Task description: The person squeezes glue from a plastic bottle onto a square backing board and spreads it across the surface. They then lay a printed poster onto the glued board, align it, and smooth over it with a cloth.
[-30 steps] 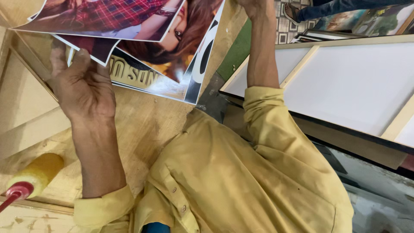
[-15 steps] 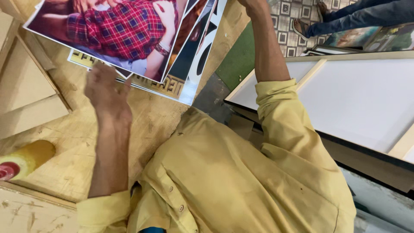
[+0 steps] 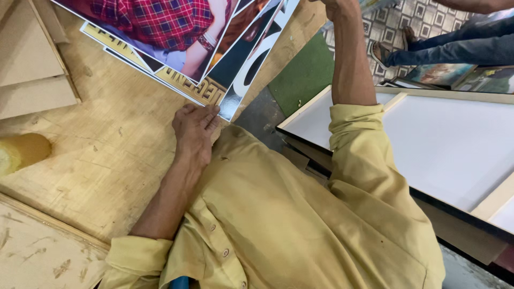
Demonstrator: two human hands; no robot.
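while my left hand lies flat, grip spread, on the plywood counter at the stack of glossy printed posters, i'm squaring it; right hand above, grip unclear; next, align edges.

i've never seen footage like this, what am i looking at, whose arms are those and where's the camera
The camera sits on a person's head and looks down, so you see their own yellow shirt and bare arms. The left hand rests on the near corner of a stack of glossy prints lying on a plywood table. The right hand reaches up past the top edge of the picture, so what it holds cannot be told. A yellow roller lies on the table at far left. To the right stands a white framed canvas. Another person's legs show beyond it.
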